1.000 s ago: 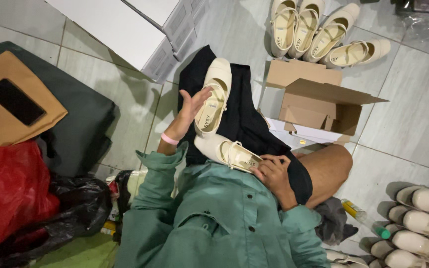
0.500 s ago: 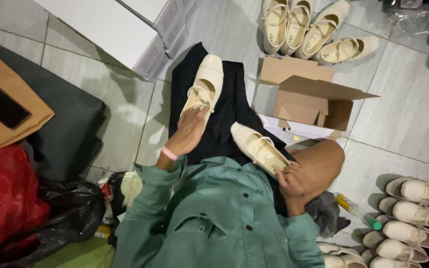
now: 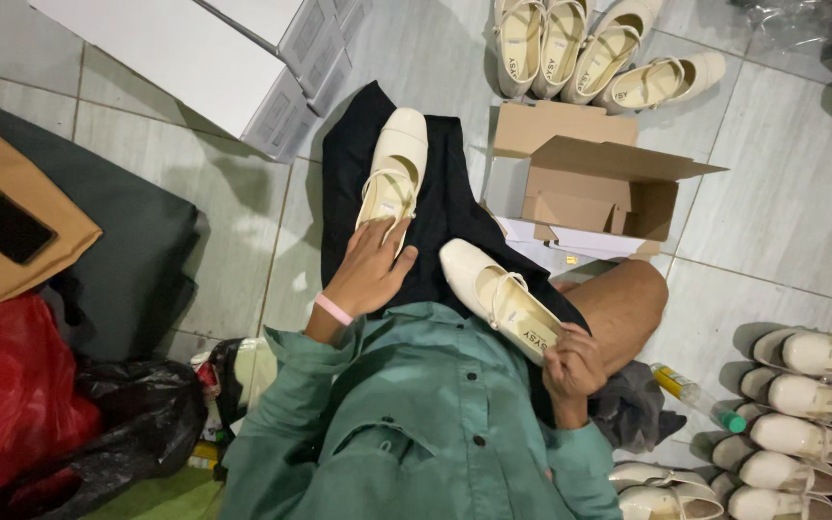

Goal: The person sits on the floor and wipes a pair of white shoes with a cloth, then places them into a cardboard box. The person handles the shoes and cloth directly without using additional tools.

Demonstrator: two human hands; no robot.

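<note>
The left hand (image 3: 370, 279) has slid down one smooth cream strapped shoe (image 3: 393, 173); the right hand (image 3: 575, 371) grips the second shoe's (image 3: 498, 297) heel.

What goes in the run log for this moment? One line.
left hand: on cream shoe | right hand: holds second cream shoe | both over black cloth

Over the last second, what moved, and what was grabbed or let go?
The left hand swung its cream shoe from upright to lying toe-away on the black cloth, palm now resting on its heel. The right hand kept its grip on the second shoe, shifting it slightly. The open cardboard box stayed put.
</note>
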